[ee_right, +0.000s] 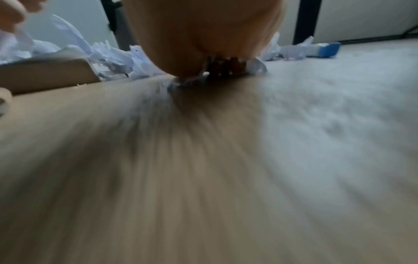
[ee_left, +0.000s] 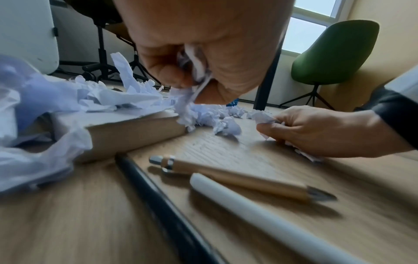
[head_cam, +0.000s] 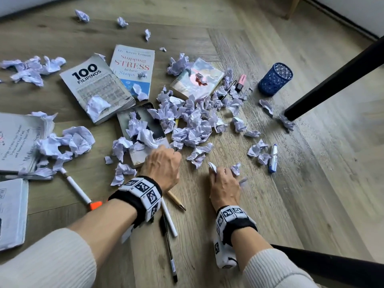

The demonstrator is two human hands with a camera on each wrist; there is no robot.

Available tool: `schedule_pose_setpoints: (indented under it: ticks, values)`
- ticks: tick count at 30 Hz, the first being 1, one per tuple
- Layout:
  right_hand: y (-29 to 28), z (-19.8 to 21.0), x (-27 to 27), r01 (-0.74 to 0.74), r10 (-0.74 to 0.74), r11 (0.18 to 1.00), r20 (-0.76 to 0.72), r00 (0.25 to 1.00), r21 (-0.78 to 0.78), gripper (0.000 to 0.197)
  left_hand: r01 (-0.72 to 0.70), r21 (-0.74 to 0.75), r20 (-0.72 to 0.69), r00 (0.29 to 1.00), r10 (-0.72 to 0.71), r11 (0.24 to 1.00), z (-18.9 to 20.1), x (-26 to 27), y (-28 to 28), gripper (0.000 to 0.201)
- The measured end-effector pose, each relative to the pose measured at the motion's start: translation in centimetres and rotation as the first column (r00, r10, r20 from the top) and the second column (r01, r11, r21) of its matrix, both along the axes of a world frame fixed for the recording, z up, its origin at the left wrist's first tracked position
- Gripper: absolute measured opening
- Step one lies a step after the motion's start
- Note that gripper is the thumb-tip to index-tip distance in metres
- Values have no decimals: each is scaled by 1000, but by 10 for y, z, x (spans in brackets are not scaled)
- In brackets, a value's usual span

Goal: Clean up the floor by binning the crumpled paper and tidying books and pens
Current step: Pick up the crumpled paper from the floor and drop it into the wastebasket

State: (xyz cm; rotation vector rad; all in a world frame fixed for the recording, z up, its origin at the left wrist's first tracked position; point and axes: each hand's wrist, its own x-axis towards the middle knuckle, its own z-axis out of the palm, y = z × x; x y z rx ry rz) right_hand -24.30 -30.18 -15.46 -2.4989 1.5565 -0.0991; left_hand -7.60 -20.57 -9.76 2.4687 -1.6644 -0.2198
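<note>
While both fists clutch crumpled white paper scraps, left hand at 11 o'clock of right hand, we're mid-gathering; next probably means finding a bin, none visible.

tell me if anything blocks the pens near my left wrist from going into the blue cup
Partly. The pens lie near the left hand; loose paper litters the floor towards the cup. Lifted, they clear it, and the cup's mouth looks open.
</note>
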Motion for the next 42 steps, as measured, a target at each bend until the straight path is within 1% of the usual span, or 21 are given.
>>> schedule_pose_setpoints:
  ticks: [3, 6, 7, 9, 10, 12, 13, 15, 17, 18, 21, 25, 27, 28, 30, 32, 34, 37, 40, 41, 42]
  values:
    - [-18, 7, 21, -67, 60, 996, 127, 990, 54, 24, -49, -47, 35, 998, 51, 998, -6, 19, -18, 18]
    - [-34, 14, 52, -146, 148, 989, 253, 956, -29, 10, -93, -136, 45, 994, 100, 986, -11, 41, -25, 10]
    - [-38, 19, 63, -164, 175, 984, 258, 950, -65, 17, -127, -184, 41, 990, 137, 975, -13, 48, -25, 6]
    - [-47, 31, 86, -171, 194, 979, 246, 950, -110, 41, -248, -252, 8, 966, 259, 935, -12, 57, -21, 10]
    - [-51, 36, 98, -168, 192, 978, 219, 957, -121, 52, -312, -268, -10, 947, 321, 912, -9, 60, -18, 14]
    - [-59, 41, 113, -193, 203, 977, 122, 971, -89, 66, -399, -284, -21, 912, 410, 872, -8, 61, -11, 18]
    - [-62, 36, 133, -236, 238, 971, 61, 969, -48, 69, -452, -273, -8, 884, 467, 849, -12, 71, -5, 19]
    - [-64, 30, 136, -282, 285, 958, -99, 953, 45, 70, -498, -160, -23, 865, 501, 852, -19, 65, 1, 25]
    - [-60, 15, 141, -338, 345, 939, -172, 923, 70, 56, -552, 34, -61, 831, 553, 833, -34, 62, 12, 38]
    - [-59, 8, 139, -356, 361, 933, -190, 913, 61, 51, -569, 79, -61, 817, 574, 818, -42, 60, 16, 43]
    - [-49, -3, 138, -401, 405, 914, -207, 891, 62, 65, -582, 62, -45, 810, 585, 810, -51, 58, 26, 47]
    - [-37, 10, 123, -371, 380, 923, -100, 920, 100, 50, -601, 20, -102, 794, 600, 799, -47, 58, 33, 40]
    - [-37, 13, 118, -379, 392, 913, -67, 917, 154, 51, -622, 102, -163, 759, 630, 776, -39, 60, 36, 36]
    - [-38, 13, 118, -383, 399, 903, -52, 915, 195, 49, -621, 136, -155, 756, 636, 772, -36, 61, 37, 35]
    - [-38, 22, 120, -389, 392, 894, 32, 919, 224, 37, -585, 147, -119, 790, 602, 797, -25, 65, 42, 32]
    - [-32, 39, 127, -400, 371, 900, 176, 912, 175, 23, -536, 117, -91, 832, 547, 836, -12, 72, 48, 28]
    - [-21, 61, 139, -463, 419, 880, 290, 860, 102, 17, -475, 80, -66, 874, 481, 876, 5, 81, 54, 21]
    - [7, 101, 171, -567, 513, 823, 412, 753, 11, 19, -383, 87, -16, 922, 386, 919, 47, 102, 67, 12]
    - [48, 147, 210, -685, 610, 727, 497, 616, -44, 16, -301, 168, 24, 953, 302, 939, 112, 123, 104, 14]
    - [76, 171, 231, -742, 647, 668, 535, 543, -56, 16, -315, 203, 59, 949, 309, 927, 143, 132, 136, 12]
    - [86, 184, 235, -768, 662, 639, 545, 514, -51, 18, -288, 219, 58, 958, 282, 932, 161, 132, 146, 9]
